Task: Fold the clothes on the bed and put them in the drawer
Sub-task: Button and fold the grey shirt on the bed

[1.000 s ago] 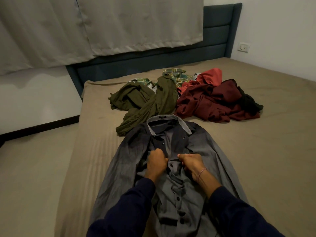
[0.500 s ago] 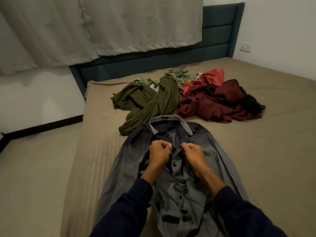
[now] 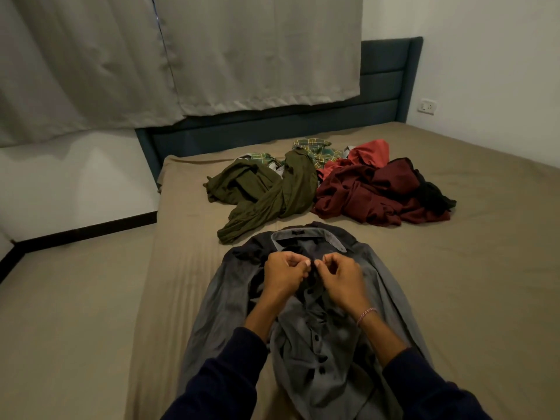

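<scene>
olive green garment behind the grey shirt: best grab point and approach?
Judgement: take the olive green garment by its long twisted tail, which trails free on the bed toward the grey shirt. Come from the near-left side; its far end abuts the plaid and maroon clothes.

A home bedroom: the hands (image 3: pixel 315 275) pinch the front of a grey shirt (image 3: pixel 306 344) spread on a wide bed (image 3: pixel 454 283) with a tan sheet. Just beyond the grip lies a heap of loose clothes (image 3: pixel 330 189), and past that a padded blue headboard (image 3: pixel 385 95) under hanging grey curtains (image 3: pixel 212 56). A wall socket (image 3: pixel 427 105) sits far right of the grip, bare floor (image 3: pixel 69 298) to its left.
</scene>
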`<state>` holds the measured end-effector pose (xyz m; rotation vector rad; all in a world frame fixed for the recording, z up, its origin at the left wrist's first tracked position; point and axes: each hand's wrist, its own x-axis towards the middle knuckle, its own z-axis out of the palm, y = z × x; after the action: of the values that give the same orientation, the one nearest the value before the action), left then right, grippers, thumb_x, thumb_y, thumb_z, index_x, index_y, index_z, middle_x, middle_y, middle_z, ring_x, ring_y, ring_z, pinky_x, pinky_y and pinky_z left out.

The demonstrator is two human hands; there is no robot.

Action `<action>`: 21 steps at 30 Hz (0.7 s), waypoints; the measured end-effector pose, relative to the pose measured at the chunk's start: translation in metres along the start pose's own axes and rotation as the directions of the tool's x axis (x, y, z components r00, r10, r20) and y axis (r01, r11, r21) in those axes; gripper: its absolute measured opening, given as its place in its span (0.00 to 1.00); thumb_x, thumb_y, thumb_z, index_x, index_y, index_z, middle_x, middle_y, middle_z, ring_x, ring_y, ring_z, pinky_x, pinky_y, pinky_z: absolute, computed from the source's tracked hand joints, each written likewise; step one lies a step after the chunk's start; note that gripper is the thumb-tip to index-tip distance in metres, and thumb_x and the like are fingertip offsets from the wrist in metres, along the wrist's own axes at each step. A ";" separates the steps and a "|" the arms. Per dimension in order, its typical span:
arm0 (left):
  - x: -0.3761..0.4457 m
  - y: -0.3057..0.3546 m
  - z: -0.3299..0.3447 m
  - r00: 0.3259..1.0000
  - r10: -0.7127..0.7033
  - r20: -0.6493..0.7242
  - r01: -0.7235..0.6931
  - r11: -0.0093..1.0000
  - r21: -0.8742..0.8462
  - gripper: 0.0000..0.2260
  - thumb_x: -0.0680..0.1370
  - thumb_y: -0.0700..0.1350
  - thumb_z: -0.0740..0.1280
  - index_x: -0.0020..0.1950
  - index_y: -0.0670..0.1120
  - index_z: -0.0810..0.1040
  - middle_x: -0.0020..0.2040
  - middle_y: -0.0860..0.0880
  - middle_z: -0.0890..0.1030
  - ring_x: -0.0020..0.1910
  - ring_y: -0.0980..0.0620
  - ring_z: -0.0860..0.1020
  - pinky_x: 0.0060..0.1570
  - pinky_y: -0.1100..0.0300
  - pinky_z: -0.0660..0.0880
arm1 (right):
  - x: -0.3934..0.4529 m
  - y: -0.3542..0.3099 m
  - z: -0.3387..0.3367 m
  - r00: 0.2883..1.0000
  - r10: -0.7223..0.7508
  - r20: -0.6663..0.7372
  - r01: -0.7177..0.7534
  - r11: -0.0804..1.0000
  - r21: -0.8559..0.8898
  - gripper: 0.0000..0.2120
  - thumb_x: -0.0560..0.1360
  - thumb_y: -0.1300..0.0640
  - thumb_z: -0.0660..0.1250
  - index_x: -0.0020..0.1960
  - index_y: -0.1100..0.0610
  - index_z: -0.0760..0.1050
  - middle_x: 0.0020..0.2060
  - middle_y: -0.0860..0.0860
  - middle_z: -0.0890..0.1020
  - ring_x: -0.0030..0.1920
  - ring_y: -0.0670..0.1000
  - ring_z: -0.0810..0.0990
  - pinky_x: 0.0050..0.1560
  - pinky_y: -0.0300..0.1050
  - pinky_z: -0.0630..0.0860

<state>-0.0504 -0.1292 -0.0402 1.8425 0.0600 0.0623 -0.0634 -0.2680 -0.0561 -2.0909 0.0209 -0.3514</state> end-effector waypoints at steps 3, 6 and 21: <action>-0.009 0.002 -0.001 1.000 0.010 0.008 -0.010 1.000 0.003 0.04 0.78 0.38 0.71 0.44 0.44 0.84 0.36 0.47 0.85 0.33 0.58 0.81 0.33 0.68 0.75 | -0.008 -0.001 -0.001 1.000 -0.011 0.015 0.011 1.000 0.010 0.09 0.79 0.53 0.70 0.40 0.54 0.77 0.32 0.48 0.79 0.34 0.44 0.76 0.34 0.35 0.71; -0.015 0.001 -0.003 1.000 0.015 0.018 -0.015 1.000 0.013 0.04 0.78 0.38 0.72 0.44 0.42 0.85 0.35 0.48 0.84 0.33 0.58 0.81 0.33 0.67 0.75 | -0.016 0.001 0.000 1.000 -0.002 0.028 0.002 1.000 0.020 0.09 0.79 0.53 0.70 0.41 0.55 0.78 0.33 0.49 0.80 0.35 0.47 0.79 0.37 0.41 0.76; -0.021 -0.010 0.009 0.974 -0.223 0.035 0.226 0.948 -0.225 0.09 0.73 0.46 0.78 0.43 0.40 0.85 0.37 0.44 0.86 0.35 0.54 0.82 0.42 0.62 0.81 | -0.050 0.016 0.016 0.972 -0.230 -0.055 0.225 0.971 -0.084 0.04 0.78 0.61 0.68 0.48 0.54 0.81 0.45 0.44 0.77 0.44 0.41 0.76 0.46 0.34 0.75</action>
<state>-0.0708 -0.1365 -0.0524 1.5961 0.2463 -0.0961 -0.1052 -0.2549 -0.0889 -2.1624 -0.1715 -0.5650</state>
